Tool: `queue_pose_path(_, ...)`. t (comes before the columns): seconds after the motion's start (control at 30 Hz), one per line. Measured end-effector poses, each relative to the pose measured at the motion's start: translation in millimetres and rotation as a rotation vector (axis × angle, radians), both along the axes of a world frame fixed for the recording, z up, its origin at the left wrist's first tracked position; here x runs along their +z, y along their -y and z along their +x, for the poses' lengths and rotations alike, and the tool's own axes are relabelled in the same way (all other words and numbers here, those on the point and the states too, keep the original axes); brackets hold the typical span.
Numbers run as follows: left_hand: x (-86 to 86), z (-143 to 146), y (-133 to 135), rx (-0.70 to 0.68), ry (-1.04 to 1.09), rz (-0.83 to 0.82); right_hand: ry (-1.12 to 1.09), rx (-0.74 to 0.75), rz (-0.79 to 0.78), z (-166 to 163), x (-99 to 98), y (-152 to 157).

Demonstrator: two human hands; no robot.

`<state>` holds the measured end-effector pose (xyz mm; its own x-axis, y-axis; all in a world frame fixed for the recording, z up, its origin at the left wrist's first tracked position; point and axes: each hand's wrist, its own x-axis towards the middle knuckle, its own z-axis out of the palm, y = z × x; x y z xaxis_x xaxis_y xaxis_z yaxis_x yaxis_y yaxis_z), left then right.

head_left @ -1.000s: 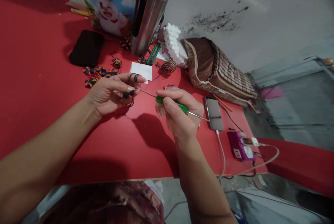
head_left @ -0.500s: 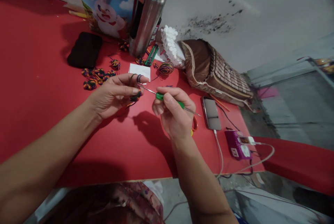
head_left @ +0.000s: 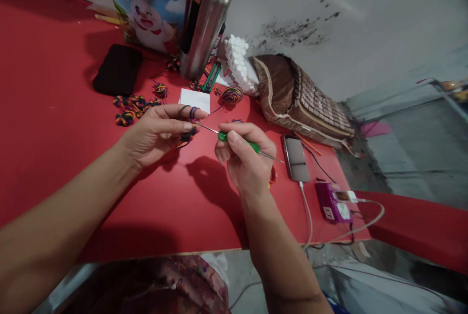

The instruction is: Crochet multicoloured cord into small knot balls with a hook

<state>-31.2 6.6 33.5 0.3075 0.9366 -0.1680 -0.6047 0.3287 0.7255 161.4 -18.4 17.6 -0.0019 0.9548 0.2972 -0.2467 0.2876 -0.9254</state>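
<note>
A small multicoloured crochet piece is pinched between the thumb and curled fingers of the left hand, with yarn looped round the straight index finger just above it. The right hand is closed pencil-style round a green-handled crochet hook, its metal tip meeting the piece under the left fingertips. If the pinch loosens or the loops slide off, the hook may well drop its stitch or prick a fingertip.
</note>
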Motion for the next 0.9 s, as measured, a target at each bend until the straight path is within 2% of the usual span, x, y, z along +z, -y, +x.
queue_pose_path(0.63, 1.7, -0.6, 1.5, -0.002, -0.040, 0.001, 0.032, -0.032, 0.026, 0.1, -1.9, 0.3)
queue_pose_path(0.73, -1.5, 3.6, 1.6, -0.010, -0.003, 0.001, 0.022, 0.023, 0.007, -1.5, -3.2, 0.7)
queue_pose_path(0.9, -8.7, 14.5, 4.5, 0.058, 0.045, 0.031, -0.060, 0.107, 0.005, -5.1, -7.8, 0.6)
